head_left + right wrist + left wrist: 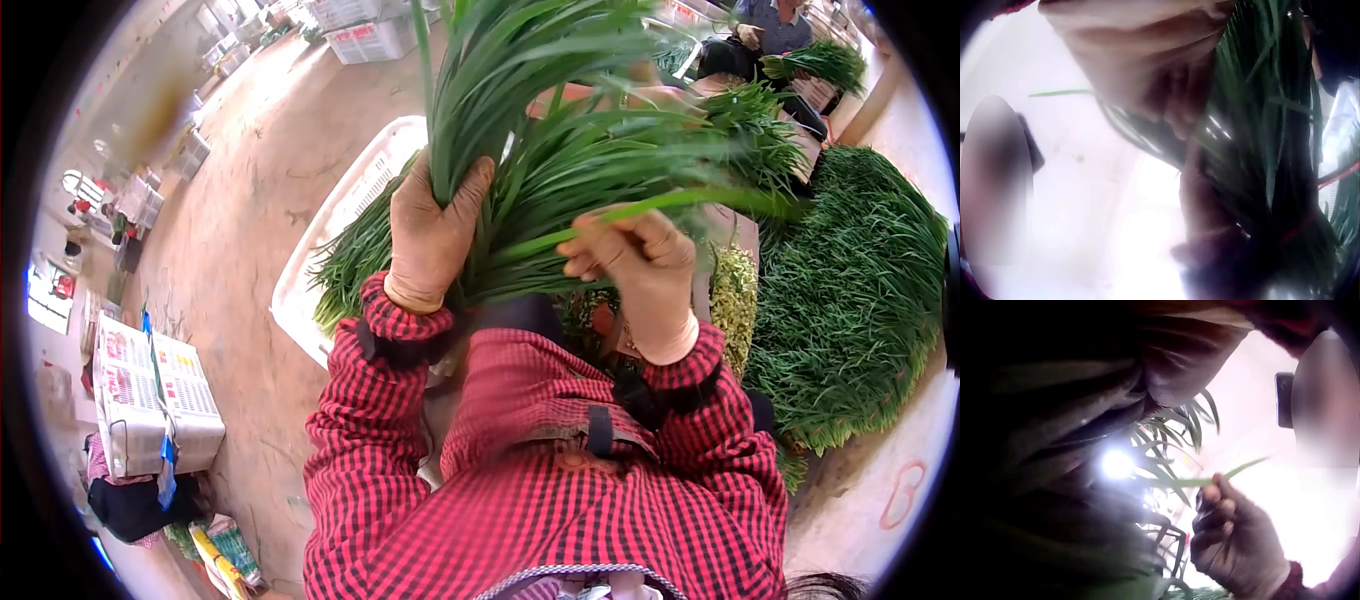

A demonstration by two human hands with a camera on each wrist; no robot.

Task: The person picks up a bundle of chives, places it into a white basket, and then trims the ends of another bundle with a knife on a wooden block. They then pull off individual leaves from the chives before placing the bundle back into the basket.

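Note:
In the head view, my gloved left hand (436, 222) grips a thick bunch of long green leaves (500, 90), its thumb across the front. To its right, my gloved right hand (645, 275) pinches a single long leaf (640, 208) between thumb and curled fingers. The left wrist view also shows the right hand (1241, 540) pinching a thin leaf (1191, 482). Dark leaves (1260, 125) stand beside the right hand (1147, 69) in the right wrist view. Where the bunch ends and the leaves behind it begin, I cannot tell.
A white basket (300, 262) with leaves lies behind the left hand. A large pile of greens (850, 310) stands at the right. Another person (775, 28) sits at the upper right. White crates (165, 400) stand at the left on the brown floor (240, 190).

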